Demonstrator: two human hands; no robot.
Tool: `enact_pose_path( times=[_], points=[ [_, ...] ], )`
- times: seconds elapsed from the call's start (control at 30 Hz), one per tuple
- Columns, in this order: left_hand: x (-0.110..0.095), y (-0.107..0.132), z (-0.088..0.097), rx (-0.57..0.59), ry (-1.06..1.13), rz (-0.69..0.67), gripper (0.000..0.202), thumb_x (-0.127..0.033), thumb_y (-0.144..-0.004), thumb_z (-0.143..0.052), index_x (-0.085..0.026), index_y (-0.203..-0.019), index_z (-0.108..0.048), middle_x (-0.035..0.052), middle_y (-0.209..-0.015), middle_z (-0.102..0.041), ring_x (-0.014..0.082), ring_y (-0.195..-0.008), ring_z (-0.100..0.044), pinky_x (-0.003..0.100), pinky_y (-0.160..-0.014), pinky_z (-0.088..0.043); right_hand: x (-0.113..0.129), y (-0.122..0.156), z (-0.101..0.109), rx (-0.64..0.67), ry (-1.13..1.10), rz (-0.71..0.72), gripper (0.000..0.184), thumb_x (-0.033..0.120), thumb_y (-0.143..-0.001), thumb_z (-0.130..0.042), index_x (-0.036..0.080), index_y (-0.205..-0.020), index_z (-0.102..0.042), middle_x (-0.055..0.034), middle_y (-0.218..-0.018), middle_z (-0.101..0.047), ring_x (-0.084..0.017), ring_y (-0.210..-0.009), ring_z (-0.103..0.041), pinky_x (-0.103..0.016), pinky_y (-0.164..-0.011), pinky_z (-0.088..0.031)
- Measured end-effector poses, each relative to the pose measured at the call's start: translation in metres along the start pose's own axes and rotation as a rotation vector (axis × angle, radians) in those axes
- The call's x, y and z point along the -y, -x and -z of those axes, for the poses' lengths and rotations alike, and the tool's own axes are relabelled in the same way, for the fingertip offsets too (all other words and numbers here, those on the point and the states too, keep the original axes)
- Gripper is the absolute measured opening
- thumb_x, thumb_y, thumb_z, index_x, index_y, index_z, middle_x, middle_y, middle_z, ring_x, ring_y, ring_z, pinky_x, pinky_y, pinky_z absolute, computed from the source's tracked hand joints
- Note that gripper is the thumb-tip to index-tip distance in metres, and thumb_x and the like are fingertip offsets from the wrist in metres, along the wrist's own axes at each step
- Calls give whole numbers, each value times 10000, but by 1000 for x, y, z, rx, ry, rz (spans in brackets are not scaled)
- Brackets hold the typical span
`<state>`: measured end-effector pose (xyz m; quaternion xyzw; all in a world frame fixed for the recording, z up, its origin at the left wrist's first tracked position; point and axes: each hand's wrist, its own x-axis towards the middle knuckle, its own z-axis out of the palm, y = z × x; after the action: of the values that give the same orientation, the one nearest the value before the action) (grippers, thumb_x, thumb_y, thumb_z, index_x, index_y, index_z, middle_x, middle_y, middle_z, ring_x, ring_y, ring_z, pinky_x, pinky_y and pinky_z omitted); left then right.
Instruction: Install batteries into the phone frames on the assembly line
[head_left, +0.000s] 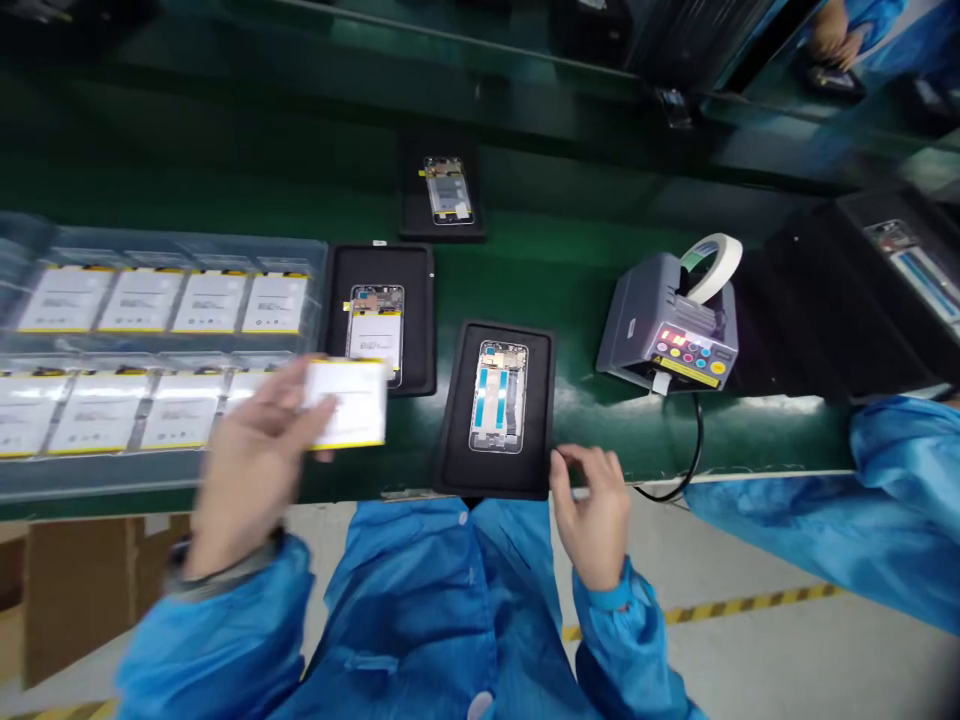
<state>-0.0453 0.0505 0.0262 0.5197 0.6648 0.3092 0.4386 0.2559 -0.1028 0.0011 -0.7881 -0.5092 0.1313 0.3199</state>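
My left hand (255, 470) is blurred and holds a flat white battery with yellow edging (351, 403) by its side, above the green conveyor belt (570, 235). My right hand (592, 510) has its fingers near the lower right corner of a black rubber tray (459, 440). That tray bears a phone frame with blue strips (498, 396) and no battery in it. To the left, a second black tray (420, 330) bears a phone frame with a white battery (375, 335) seated in it.
A clear plastic tray of several white batteries (157, 245) lies at the left. A grey tape dispenser (667, 325) with a tape roll stands to the right. Further black trays sit up the belt. A blue sleeve (900, 480) enters at right. A cardboard box (75, 590) stands below left.
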Motion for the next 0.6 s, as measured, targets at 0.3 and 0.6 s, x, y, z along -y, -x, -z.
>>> enact_pose_path(
  times=[0.3,0.6],
  points=[
    [-17,10,-150,337,220,-59,571,-441,-853,-701,-221,-1342,-507,25,-879,-657,174,-636,-689,267,-515,-519,19,-36,-42,-50,273,154,249,279,-1069,-501,170,-1108,-722,-123,-991,-669,-308,-948,-518,-431,-815,-392],
    [-30,12,-154,179,-367,-312,516,-313,-979,-585,-196,-1464,-451,-8,-758,-679,227,-716,-708,324,-679,-482,18,-32,-48,-79,85,166,223,242,-1059,-541,181,-1243,-650,-106,-1179,-735,-304,-1072,-531,-428,-910,-402]
  ],
)
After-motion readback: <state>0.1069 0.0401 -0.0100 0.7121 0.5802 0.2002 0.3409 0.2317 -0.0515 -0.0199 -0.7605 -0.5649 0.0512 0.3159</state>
